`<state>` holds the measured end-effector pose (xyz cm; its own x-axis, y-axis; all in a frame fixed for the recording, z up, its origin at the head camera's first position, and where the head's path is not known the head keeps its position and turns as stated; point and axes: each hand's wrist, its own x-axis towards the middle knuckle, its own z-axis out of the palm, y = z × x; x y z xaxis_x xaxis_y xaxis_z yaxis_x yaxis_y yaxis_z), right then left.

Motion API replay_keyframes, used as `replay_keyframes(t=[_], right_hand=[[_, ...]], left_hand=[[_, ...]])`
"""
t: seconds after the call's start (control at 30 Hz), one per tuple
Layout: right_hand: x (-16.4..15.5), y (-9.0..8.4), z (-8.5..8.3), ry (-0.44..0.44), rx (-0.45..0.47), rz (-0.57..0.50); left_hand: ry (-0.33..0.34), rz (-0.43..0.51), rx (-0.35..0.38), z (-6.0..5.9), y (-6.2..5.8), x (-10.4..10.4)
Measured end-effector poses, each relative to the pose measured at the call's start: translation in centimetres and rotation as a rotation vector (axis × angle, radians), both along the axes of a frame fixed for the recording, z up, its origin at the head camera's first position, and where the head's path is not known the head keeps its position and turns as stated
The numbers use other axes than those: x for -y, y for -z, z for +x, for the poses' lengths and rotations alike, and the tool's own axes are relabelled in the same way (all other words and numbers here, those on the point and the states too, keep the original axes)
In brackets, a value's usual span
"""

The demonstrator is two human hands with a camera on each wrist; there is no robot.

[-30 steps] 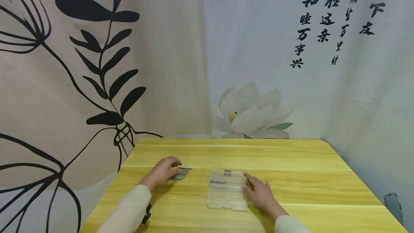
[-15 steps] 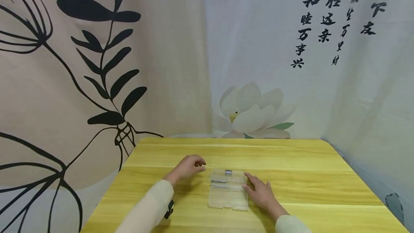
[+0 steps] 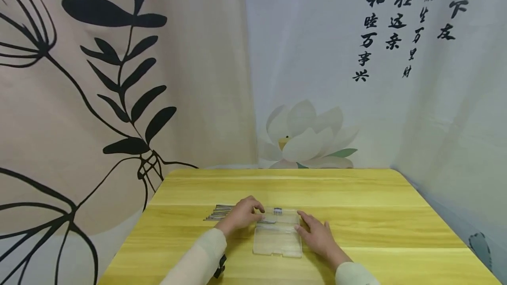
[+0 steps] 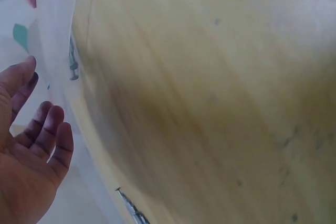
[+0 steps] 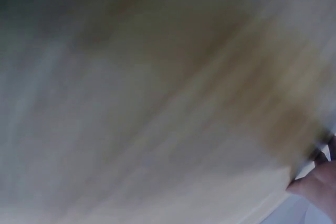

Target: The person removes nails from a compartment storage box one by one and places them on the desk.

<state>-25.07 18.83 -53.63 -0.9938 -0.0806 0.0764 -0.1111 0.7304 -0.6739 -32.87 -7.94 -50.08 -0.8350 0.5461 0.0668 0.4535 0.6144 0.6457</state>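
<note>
A clear plastic box (image 3: 277,243) lies opened flat on the table, with a few thin metal nails (image 3: 268,221) in its far half. My left hand (image 3: 242,215) hovers at that half's left edge, fingers loosely bent. In the left wrist view, no nail shows between the left hand's (image 4: 31,150) fingers, and a nail (image 4: 73,66) lies inside the box's clear wall. My right hand (image 3: 318,236) touches the box's right side with thumb and forefinger extended. The right wrist view is blurred, with the right hand (image 5: 317,184) cut off at its edge.
A loose row of several nails (image 3: 218,213) lies on the wooden table (image 3: 356,197), left of the box and partly behind my left hand. A printed curtain (image 3: 214,78) hangs behind the table's far edge.
My left hand has gone from the row of nails rightward to the box's left edge, uncovering the nails. My right hand has stayed at the box's right side.
</note>
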Motion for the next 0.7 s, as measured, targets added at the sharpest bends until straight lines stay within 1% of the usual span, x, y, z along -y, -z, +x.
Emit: replay_keyframes(t=[0.23, 0.43, 0.53, 0.7], right_hand=[[-0.06, -0.11, -0.12, 0.006, 0.008, 0.008], [-0.15, -0.17, -0.16, 0.002, 0.007, 0.017], [-0.19, -0.10, -0.13, 0.000, 0.009, 0.021], [-0.17, -0.08, -0.14, -0.001, 0.013, 0.018]], left_hand=[[-0.028, -0.008, 0.015, 0.47, 0.11, -0.31], [-0.045, -0.011, 0.010, 0.68, 0.31, -0.32], [-0.052, -0.027, -0.005, 0.72, 0.43, -0.27], [-0.027, -0.063, -0.046, 0.71, 0.49, -0.27]])
